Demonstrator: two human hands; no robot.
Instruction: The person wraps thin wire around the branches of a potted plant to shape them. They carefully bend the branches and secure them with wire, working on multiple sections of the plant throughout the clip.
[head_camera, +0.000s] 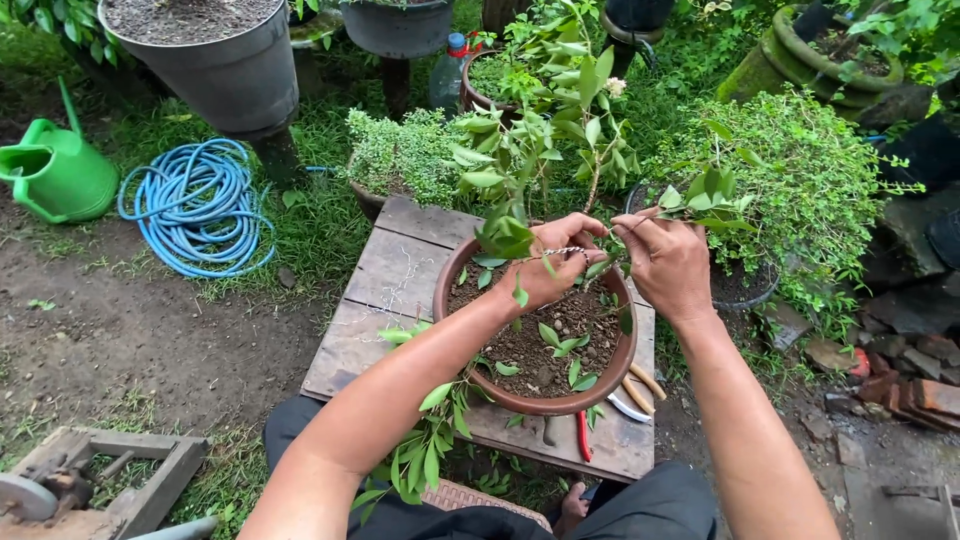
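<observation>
In the middle of the frame, a thin silver wire was being wound around a slim branch of the small leafy plant that stood in the round brown pot. The left hand was closed around the wired part of the branch, with the thumb and fingers pinched on the wire coils. The right hand was closed as well, and the outer end of the branch was gripped between its fingertips, just beside the left hand, above the far rim of the pot.

For this step to be done well, it was judged that the branch should be supported close to the last coil, so that the bending force was taken by the wire and not by the bark. The coils should be kept even and snug, not tight, and leaves should not be trapped under them.

The pot was placed on a low wooden board. At its lower right rim, red-handled cutters and a second tool with pale handles were laid on the board.

Of packages, only one was seen: a clear plastic bottle with a blue neck and a red cap, at the upper middle of the frame, behind the plants. Its label could not be made out. No signs were seen. At the upper left, a green watering can and a coiled blue hose were lying on the ground.
</observation>
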